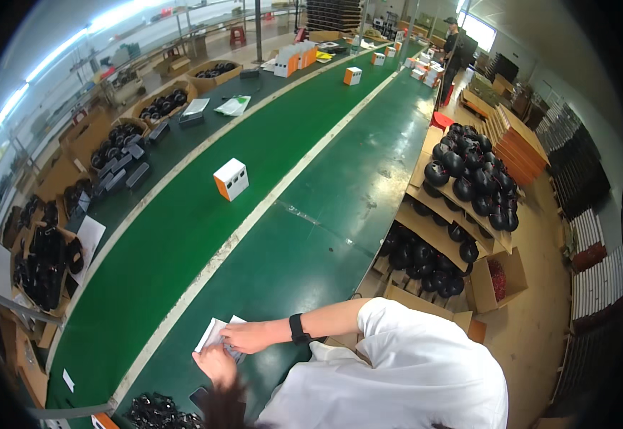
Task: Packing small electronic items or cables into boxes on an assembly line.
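Both my hands work on a small white folded sheet [213, 332] lying on the dark green belt [311, 214] near its white stripe. My right hand [243, 336], with a black band on its wrist, presses flat on the sheet from the right. Just below it, my left hand [215, 365] grips the sheet's near edge with its fingers curled. My white sleeve and shoulder fill the lower right, and dark hair hides part of the left hand.
A white and orange box [231, 179] stands on the lighter green belt [183, 236], with more such boxes [352, 76] farther along. Cardboard cartons of round black parts [469, 179] line the right. More cartons and black parts [118, 154] sit left. A person [451, 43] stands far off.
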`<state>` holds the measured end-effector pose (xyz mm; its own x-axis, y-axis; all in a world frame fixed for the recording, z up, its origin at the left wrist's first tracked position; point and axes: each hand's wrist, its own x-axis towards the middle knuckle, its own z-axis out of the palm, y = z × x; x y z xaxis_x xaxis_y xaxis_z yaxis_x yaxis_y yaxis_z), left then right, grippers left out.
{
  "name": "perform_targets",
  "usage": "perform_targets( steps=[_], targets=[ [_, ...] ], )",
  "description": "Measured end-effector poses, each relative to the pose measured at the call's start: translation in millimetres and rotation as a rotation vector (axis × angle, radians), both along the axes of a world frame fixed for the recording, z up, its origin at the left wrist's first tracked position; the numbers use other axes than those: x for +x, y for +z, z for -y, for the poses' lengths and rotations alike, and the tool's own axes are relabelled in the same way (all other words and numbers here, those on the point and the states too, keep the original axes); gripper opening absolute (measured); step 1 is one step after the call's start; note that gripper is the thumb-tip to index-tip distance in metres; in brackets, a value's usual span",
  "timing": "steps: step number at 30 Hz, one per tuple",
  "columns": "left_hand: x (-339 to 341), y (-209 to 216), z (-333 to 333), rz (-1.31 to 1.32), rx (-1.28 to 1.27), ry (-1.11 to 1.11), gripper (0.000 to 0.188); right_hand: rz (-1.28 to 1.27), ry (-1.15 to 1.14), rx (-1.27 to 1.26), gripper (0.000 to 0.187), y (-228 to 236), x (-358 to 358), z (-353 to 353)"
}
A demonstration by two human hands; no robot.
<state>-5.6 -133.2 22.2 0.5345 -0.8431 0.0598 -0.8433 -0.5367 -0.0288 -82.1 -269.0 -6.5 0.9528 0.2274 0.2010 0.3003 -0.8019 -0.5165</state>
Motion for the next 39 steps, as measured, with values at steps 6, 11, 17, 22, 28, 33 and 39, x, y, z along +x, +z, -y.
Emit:
perform_targets(
  steps=[6, 11, 17, 22, 28, 33, 39],
  targets=[
    [1, -15, -26, -0.16, -0.211, -0.087, 0.014, 0.034, -0.042, 0.31, 0.015, -9, 1, -8],
    [-13, -16, -34, -0.121, -0.202, -0.158, 0.027, -0.126, -0.212, 0.523, 0.024, -3, -11, -12],
    [-10, -22, -31, -0.395, -0.519, -0.178, 0.044, 0.162, -0.122, 0.126, 0.026, -3, -10, -2],
    [-8, -36, -37, -0.397, -0.819, -0.121, 0.017, 0.181, -0.288, 0.383, 0.021, 6, -9, -13],
    [-3, -27, -24, -0.356, -0.883, -0.035, 0.018, 0.129, -0.294, 0.259, 0.027, -3, -19, -11],
    [-8, -42, -32, -0.356, -0.905, 0.023, 0.015, 0.342, -0.4, 0.273, 0.028, 17, -30, -10],
    [-5, -45, -36, -0.438, -0.905, -0.006, 0.009, 0.2, -0.442, 0.429, 0.017, -4, -29, -22]
  ],
)
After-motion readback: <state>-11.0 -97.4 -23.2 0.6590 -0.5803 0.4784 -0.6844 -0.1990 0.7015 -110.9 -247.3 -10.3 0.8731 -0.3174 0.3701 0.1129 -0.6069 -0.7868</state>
